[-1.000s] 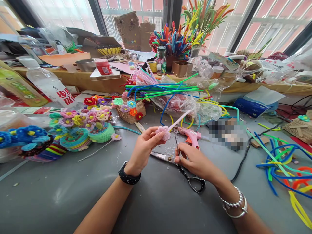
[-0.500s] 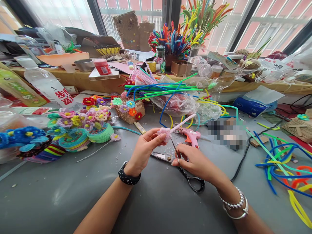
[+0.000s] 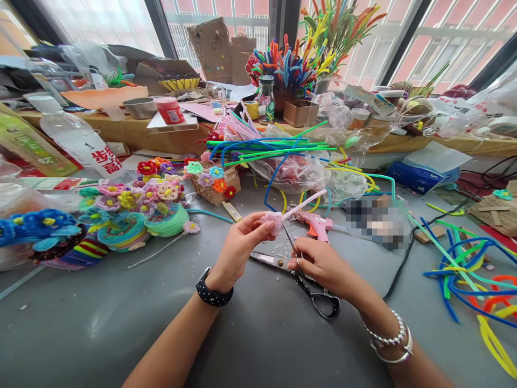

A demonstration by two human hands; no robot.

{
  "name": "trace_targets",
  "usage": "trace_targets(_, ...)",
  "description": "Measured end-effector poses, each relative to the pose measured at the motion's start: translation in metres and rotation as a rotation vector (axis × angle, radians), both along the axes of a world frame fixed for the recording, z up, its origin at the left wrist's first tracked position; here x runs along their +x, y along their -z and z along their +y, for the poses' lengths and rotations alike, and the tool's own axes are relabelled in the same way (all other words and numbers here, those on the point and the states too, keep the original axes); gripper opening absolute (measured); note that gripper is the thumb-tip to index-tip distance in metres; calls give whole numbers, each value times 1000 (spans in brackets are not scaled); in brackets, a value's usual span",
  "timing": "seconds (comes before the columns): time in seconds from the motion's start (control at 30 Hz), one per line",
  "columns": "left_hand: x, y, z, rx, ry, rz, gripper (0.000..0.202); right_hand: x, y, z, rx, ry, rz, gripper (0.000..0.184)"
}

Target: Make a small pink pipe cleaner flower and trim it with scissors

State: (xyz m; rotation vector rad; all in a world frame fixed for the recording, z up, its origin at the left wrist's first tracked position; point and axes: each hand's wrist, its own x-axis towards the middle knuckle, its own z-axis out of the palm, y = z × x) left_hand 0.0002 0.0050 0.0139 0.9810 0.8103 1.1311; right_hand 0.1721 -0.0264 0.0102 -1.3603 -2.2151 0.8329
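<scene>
My left hand [image 3: 247,237] is closed, pinching a fuzzy pale pink pipe-cleaner flower [image 3: 273,220] between thumb and fingers. A straight pink pipe-cleaner length [image 3: 305,203] sticks out from it to the upper right. Closed around slim dark metal tweezers [image 3: 289,234], my right hand [image 3: 319,264] has their tips at the flower's right edge. Beneath this hand, black-handled scissors [image 3: 325,305] lie on the grey table [image 3: 258,345]; their middle is partly hidden. Just behind the right hand is a pink glue gun [image 3: 319,226].
Finished flower pots [image 3: 165,220] and a small flower basket [image 3: 216,186] stand left. Green and blue pipe cleaners [image 3: 266,148] lie on plastic bags at the back. More loose pipe cleaners [image 3: 464,269] and a black cable [image 3: 399,269] are at right.
My right hand has shifted slightly up and to the right with the tweezers. The pink pipe-cleaner length has moved a little to the right; my left hand keeps its hold.
</scene>
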Motion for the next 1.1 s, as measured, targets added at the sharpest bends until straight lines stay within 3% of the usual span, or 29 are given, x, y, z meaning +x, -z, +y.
trace_targets(0.17, 0, 0, 0, -16, -30, -23, 19, 1, 2, 0, -4, 46, -21, 28)
trace_targets(1.1, 1, -1, 0, -28, -36, -8, 21, -2, 2, 0, 16, -10, -43, 26)
